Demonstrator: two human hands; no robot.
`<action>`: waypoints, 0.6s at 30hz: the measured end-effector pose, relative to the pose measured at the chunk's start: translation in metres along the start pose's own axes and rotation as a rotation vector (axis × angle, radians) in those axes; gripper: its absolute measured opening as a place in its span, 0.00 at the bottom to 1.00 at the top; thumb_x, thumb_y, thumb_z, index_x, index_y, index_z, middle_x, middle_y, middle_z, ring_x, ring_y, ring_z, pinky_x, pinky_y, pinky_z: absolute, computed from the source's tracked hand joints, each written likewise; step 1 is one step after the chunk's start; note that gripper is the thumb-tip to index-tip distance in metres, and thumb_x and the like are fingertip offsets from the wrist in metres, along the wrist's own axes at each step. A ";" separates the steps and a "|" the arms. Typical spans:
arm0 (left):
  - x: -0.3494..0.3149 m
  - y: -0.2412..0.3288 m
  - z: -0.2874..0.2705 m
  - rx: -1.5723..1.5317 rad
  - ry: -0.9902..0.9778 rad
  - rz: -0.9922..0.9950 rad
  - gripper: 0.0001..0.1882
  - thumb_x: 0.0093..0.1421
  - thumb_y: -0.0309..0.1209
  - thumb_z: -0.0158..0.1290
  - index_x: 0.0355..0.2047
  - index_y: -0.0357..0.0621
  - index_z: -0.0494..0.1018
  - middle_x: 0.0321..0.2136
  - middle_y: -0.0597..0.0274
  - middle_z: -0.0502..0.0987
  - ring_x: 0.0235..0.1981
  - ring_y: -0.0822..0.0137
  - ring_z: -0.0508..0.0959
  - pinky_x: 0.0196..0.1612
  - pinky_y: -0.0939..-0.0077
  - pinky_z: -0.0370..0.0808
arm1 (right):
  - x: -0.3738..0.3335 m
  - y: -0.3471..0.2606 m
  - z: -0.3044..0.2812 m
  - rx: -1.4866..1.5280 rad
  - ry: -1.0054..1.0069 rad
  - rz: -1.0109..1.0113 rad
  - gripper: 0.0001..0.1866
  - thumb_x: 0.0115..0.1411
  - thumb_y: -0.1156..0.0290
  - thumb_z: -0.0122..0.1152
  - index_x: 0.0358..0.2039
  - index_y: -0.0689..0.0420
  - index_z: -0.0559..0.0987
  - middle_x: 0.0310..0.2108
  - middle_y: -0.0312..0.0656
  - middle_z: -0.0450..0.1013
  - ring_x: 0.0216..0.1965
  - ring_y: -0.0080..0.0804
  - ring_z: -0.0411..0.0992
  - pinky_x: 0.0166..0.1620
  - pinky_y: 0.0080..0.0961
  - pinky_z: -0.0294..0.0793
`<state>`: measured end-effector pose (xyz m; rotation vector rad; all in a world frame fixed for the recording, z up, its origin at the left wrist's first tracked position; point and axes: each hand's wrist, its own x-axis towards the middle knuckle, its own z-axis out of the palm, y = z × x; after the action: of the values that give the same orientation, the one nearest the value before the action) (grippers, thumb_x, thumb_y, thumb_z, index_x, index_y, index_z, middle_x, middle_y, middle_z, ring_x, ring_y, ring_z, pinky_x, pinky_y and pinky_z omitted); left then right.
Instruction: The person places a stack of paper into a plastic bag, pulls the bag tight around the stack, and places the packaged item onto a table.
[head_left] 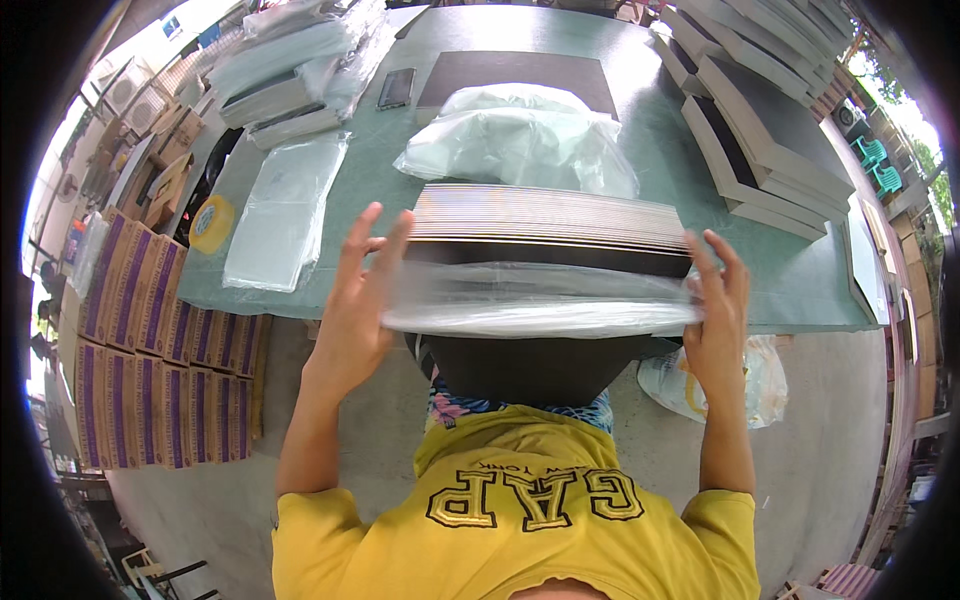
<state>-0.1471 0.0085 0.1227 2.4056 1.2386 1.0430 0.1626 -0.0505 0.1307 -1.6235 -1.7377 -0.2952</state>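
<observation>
A thick stack of thin boards or sheets [545, 215] with pale edges and a black face [560, 256] rests at the table's near edge, in front of me. Across its near side stretches a clear plastic bag [540, 310], smeared by motion and drawn between my hands. My left hand [360, 310] grips its left end, the raised fingers blurred beside the stack. At the other end my right hand [718, 310] has the bag too, fingertips by the stack's right corner. Below the bag hangs a black panel [530, 368]; how it joins the stack is hidden.
Beyond the stack lie crumpled plastic [530, 140] and a dark board [520, 75]. Flat clear bags [285, 205], yellow tape [211, 223], a phone [397, 88] and wrapped stacks [285, 75] are leftward. Black-covered stacks [770, 130] stand right. Cartons [160, 390] are piled at left.
</observation>
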 end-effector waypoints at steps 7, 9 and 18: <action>-0.019 0.010 -0.012 0.120 0.149 0.130 0.24 0.38 0.11 0.47 0.37 0.45 0.74 0.37 0.56 0.70 0.33 0.63 0.71 0.32 0.79 0.68 | -0.031 0.016 -0.034 0.316 -0.119 -0.008 0.26 0.33 0.89 0.47 0.37 0.57 0.77 0.35 0.43 0.67 0.34 0.32 0.67 0.34 0.20 0.65; -0.023 0.005 -0.028 -0.304 0.066 0.050 0.16 0.37 0.13 0.51 0.29 0.41 0.75 0.28 0.59 0.72 0.26 0.65 0.71 0.27 0.80 0.67 | -0.029 0.018 -0.041 0.680 -0.233 0.085 0.21 0.33 0.88 0.51 0.30 0.59 0.79 0.25 0.38 0.68 0.23 0.26 0.67 0.26 0.16 0.64; -0.036 -0.016 -0.038 -0.972 -0.160 -0.004 0.08 0.37 0.19 0.58 0.21 0.36 0.74 0.18 0.57 0.74 0.20 0.67 0.71 0.22 0.79 0.66 | -0.032 0.013 -0.052 0.588 -0.147 0.145 0.17 0.35 0.88 0.55 0.30 0.63 0.77 0.30 0.41 0.70 0.30 0.25 0.68 0.31 0.16 0.66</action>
<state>-0.1969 -0.0143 0.1241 1.6654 0.4770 1.0742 0.1908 -0.1044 0.1430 -1.3414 -1.5983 0.3835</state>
